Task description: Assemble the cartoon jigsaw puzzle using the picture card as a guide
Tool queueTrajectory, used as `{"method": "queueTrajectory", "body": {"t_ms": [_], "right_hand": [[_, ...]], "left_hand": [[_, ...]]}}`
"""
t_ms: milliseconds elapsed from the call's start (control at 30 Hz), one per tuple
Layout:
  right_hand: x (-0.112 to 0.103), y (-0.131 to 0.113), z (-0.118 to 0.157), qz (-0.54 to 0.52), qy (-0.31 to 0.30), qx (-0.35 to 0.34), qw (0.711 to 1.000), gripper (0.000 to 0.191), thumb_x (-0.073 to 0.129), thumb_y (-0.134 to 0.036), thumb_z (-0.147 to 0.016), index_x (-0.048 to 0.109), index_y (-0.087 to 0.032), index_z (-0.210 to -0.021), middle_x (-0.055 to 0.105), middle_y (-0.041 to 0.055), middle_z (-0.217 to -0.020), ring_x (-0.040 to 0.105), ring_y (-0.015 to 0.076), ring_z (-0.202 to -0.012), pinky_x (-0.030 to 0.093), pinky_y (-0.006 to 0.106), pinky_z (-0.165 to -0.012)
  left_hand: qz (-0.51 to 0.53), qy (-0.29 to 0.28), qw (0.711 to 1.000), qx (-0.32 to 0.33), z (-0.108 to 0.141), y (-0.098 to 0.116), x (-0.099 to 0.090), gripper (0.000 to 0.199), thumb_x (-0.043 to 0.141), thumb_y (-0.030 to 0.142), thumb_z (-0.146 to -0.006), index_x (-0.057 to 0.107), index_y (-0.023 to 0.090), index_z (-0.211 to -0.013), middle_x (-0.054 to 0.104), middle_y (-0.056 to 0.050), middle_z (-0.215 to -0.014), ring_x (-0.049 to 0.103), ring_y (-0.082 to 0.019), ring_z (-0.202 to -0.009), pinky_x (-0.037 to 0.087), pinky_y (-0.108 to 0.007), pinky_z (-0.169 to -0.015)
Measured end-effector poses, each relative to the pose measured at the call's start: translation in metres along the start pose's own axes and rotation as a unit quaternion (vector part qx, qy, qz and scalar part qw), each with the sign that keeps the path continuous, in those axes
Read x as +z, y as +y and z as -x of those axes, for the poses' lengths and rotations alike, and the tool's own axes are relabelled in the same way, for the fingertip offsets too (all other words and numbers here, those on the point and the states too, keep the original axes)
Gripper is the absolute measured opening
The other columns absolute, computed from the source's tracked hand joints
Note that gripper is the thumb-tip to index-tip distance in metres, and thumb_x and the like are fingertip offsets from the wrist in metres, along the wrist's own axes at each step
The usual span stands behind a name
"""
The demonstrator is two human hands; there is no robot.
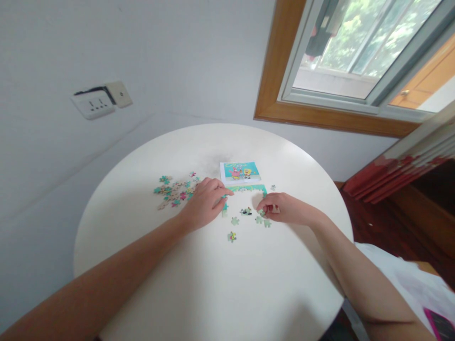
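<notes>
Left hand (204, 201): palm down just right of the loose heap, thumb and index finger apart, index fingertip at the upper left corner of the puzzle border.
Right hand (275, 208): fingers curled, thumb and fingertips close together by the border's right side, right over a greenish piece (261, 213). Can't tell if it's actually pinched.
Puzzle border (247, 188): partly built, lying flat between the hands, teal strip along the top with bits running down the sides, bare white in the middle.
Picture card (241, 173): flat just beyond the border, pink star figure and yellow square figure on teal.
Loose heap (175, 192): jumble of pieces left of the left hand, some teal or pink, others plain tan.
Strays: dark-and-white piece (246, 211) inside the border area, pale green piece (235, 221) nearer the person, yellow-and-pink piece (232, 237) nearer again, plus a grey piece (273, 187) beyond the right hand.
Bench (213, 293): round, white, by a wall with a socket (95, 104).
</notes>
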State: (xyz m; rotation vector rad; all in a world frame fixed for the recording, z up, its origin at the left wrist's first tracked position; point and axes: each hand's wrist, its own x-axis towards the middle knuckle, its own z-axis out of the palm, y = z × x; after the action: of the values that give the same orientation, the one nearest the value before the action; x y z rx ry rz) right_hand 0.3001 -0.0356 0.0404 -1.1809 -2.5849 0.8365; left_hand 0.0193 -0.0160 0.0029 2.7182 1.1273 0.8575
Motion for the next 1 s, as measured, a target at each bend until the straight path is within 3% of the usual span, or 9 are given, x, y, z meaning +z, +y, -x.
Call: {"method": "queueTrajectory", "body": {"t_ms": [233, 367, 467, 567, 633, 767, 1000], "right_hand": [[0.002, 0.001, -0.001, -0.009, 0.025, 0.026, 0.999, 0.022, 0.053, -0.006, -0.073, 0.067, -0.019, -0.084, 0.066, 0.0005, -0.079, 0.057, 0.0115, -0.068, 0.043, 0.022, -0.063], [-0.001, 0.000, -0.001, -0.035, 0.095, 0.038, 0.994, 0.025, 0.054, -0.011, -0.076, 0.070, -0.020, -0.092, 0.068, 0.0017, -0.082, 0.059, 0.0128, -0.070, 0.045, 0.024, -0.067], [-0.002, 0.003, -0.003, -0.114, 0.142, 0.059, 0.982, 0.023, 0.055, -0.018, -0.079, 0.072, -0.020, -0.095, 0.071, 0.0034, -0.084, 0.062, 0.0149, -0.073, 0.047, 0.027, -0.068], [-0.001, 0.006, -0.007, -0.258, 0.174, 0.095, 0.946, 0.019, 0.062, -0.032, -0.079, 0.070, -0.018, -0.088, 0.071, 0.0040, -0.077, 0.065, 0.0165, -0.071, 0.049, 0.029, -0.067], [-0.001, 0.006, -0.008, -0.326, 0.177, 0.106, 0.923, 0.024, 0.066, -0.039, -0.078, 0.067, -0.017, -0.086, 0.072, 0.0046, -0.075, 0.066, 0.0166, -0.071, 0.050, 0.029, -0.068], [-0.003, 0.002, -0.008, -0.385, 0.164, 0.105, 0.902, 0.031, 0.068, -0.047, -0.079, 0.060, -0.018, -0.086, 0.074, 0.0056, -0.080, 0.069, 0.0164, -0.075, 0.051, 0.030, -0.070], [0.000, -0.005, -0.007, -0.421, 0.121, 0.089, 0.895, 0.033, 0.067, -0.048, -0.081, 0.053, -0.019, -0.086, 0.075, 0.0069, -0.085, 0.071, 0.0169, -0.078, 0.050, 0.029, -0.070]], "left_hand": [[0.004, -0.001, 1.000, -0.004, -0.001, 0.002, -0.002, 0.028, 0.051, 0.015, -0.088, 0.068, 0.024, -0.110, 0.056, -0.007, -0.099, 0.049, -0.023, -0.098, 0.039, -0.039, -0.087], [-0.001, -0.002, 1.000, -0.007, 0.000, 0.002, -0.002, 0.029, 0.051, 0.015, -0.088, 0.067, 0.024, -0.111, 0.056, -0.006, -0.100, 0.049, -0.022, -0.098, 0.039, -0.039, -0.087], [-0.002, 0.000, 1.000, -0.005, 0.000, 0.002, -0.001, 0.028, 0.051, 0.015, -0.089, 0.067, 0.024, -0.110, 0.056, -0.006, -0.100, 0.049, -0.022, -0.098, 0.039, -0.038, -0.087], [0.002, 0.000, 1.000, -0.002, 0.000, 0.002, -0.002, 0.028, 0.049, 0.015, -0.089, 0.067, 0.023, -0.109, 0.056, -0.006, -0.099, 0.049, -0.022, -0.098, 0.039, -0.038, -0.087], [0.002, -0.001, 1.000, -0.004, -0.001, 0.003, -0.002, 0.027, 0.050, 0.015, -0.089, 0.068, 0.023, -0.108, 0.056, -0.006, -0.099, 0.049, -0.023, -0.097, 0.039, -0.038, -0.087], [-0.001, -0.003, 1.000, -0.007, -0.001, 0.002, -0.002, 0.027, 0.050, 0.015, -0.089, 0.067, 0.023, -0.109, 0.056, -0.006, -0.100, 0.049, -0.023, -0.098, 0.039, -0.038, -0.087], [-0.002, -0.002, 1.000, -0.004, 0.000, 0.003, -0.002, 0.026, 0.049, 0.015, -0.089, 0.067, 0.022, -0.108, 0.056, -0.006, -0.099, 0.049, -0.022, -0.098, 0.039, -0.037, -0.086]]}}
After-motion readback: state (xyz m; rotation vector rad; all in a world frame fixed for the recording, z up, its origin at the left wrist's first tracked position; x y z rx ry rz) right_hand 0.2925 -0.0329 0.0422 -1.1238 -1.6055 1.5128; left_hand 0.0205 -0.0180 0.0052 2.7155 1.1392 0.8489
